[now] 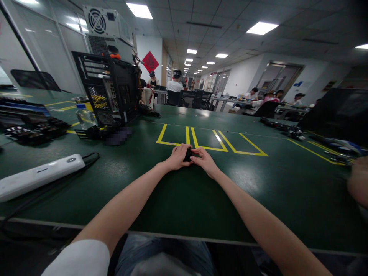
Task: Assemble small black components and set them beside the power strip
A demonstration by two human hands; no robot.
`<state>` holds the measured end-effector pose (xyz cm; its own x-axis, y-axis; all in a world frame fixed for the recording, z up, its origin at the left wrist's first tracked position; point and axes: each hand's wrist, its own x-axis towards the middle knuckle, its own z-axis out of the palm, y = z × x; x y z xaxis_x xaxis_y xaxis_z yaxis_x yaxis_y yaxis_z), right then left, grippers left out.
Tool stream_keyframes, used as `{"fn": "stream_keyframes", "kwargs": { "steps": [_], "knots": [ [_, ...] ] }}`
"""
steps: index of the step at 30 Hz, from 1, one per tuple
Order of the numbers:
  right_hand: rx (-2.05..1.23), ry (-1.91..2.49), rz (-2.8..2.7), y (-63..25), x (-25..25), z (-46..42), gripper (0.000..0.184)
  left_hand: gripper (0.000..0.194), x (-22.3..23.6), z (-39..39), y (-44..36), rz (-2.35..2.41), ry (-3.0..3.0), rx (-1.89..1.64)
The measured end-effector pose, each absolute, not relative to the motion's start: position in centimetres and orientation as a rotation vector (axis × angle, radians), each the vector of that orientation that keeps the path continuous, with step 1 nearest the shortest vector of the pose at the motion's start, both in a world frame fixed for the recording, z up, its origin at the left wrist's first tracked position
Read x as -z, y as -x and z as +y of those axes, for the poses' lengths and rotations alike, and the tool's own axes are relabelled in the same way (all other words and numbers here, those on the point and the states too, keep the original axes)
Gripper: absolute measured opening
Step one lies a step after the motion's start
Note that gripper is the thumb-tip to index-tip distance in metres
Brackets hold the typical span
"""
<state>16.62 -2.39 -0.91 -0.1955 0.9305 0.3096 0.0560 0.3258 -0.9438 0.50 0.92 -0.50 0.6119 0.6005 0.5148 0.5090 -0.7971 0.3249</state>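
Observation:
A small black object (188, 155) is between my two hands at the middle of the green table (184, 199). It is mostly covered by fingers, and its kind cannot be made out. My left hand (177, 157) closes on it from the left, fingers bent over its top and side. From the right, the thumb and fingertips of my right hand (204, 161) pinch its other side. Both hands are low over the tabletop, just in front of the yellow tape outlines (209, 148).
At left stand an open black computer case (126, 96) with a metal power supply unit (109, 23) on top, a water bottle (85, 117) and a white power strip (43, 174). Cables (281, 127) lie at right. Another person's hand (358, 182) shows at the right edge.

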Motion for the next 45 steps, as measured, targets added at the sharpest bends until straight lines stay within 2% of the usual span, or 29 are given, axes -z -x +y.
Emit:
{"fn": "stream_keyframes", "kwargs": {
  "steps": [4,9,17,26,32,41,45],
  "knots": [
    [-1.047,0.955,-1.520,-16.6,0.8,-2.4,0.024,0.056,0.5,0.9,-0.5,0.930,-2.687,-0.941],
    [-1.058,0.971,-1.517,-16.6,0.8,-2.1,0.036,0.055,0.3,0.7,-0.5,0.930,-2.680,-0.924],
    [-1.088,0.888,-1.526,-16.7,0.9,-2.2,0.036,0.056,0.3,0.8,-0.5,0.938,-2.669,-0.920],
    [-0.992,0.937,-1.525,-16.4,0.5,-2.4,0.023,0.056,0.2,0.9,-0.4,0.931,-2.690,-0.905],
    [-0.966,0.991,-1.580,-16.5,0.4,-2.3,0.032,0.055,0.0,0.7,-0.3,0.925,-2.675,-0.894],
    [-0.958,1.006,-1.599,-16.9,1.3,-1.9,0.028,0.056,0.3,1.1,-0.1,0.929,-2.656,-0.910],
    [-0.872,1.135,-1.747,-17.8,1.6,-1.7,0.035,0.056,0.1,1.5,0.2,0.994,-2.508,-0.826]
  ]
}}
